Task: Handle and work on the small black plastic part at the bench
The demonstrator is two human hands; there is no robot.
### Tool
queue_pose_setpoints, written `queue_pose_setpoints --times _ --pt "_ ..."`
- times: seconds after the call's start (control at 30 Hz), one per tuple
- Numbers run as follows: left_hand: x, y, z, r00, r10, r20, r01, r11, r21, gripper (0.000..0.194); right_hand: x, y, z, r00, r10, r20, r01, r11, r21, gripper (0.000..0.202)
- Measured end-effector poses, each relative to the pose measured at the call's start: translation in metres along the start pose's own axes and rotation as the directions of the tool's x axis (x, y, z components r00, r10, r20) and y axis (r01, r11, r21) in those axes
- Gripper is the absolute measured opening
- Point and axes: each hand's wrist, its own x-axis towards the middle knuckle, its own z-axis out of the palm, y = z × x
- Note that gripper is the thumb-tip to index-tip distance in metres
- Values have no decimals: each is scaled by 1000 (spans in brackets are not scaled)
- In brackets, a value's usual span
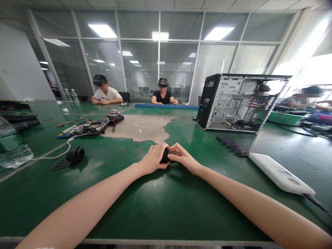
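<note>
Between my two hands is a small black part (165, 157), mostly covered by my fingers; its exact kind cannot be made out. My left hand (153, 157) wraps round it from the left, fingers closed. From the right, my right hand (183, 157) pinches its near side with thumb and fingertips. Both hands are low over the green tabletop (145, 207), in the middle of the head view. Off to the left lies a black round piece with a flat slotted tail (75, 155).
A circuit board (85, 128) with a cable lies left, near a water bottle (12, 145). An opened computer case (233, 103) stands back right. A white power bank (281, 173) with a cable lies right. People sit across the table; a green basket (285, 118) is farther right.
</note>
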Motion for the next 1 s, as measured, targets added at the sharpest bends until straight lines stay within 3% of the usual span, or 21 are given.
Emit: queue_pose_setpoints --times 0.37,0.57,1.0 --pt "0 -1 2 1000 0 -13 -1 1000 -25 56 2 3 -1 999 38 -16 -39 998 -40 30" --pt "0 -1 1 1000 5 -6 -5 1000 -7 57 0 0 -2 999 -14 31 14 1000 1 33" --pt "1 2 -1 999 -32 -6 31 999 -41 57 2 7 -2 1000 6 -13 -6 1000 -30 30"
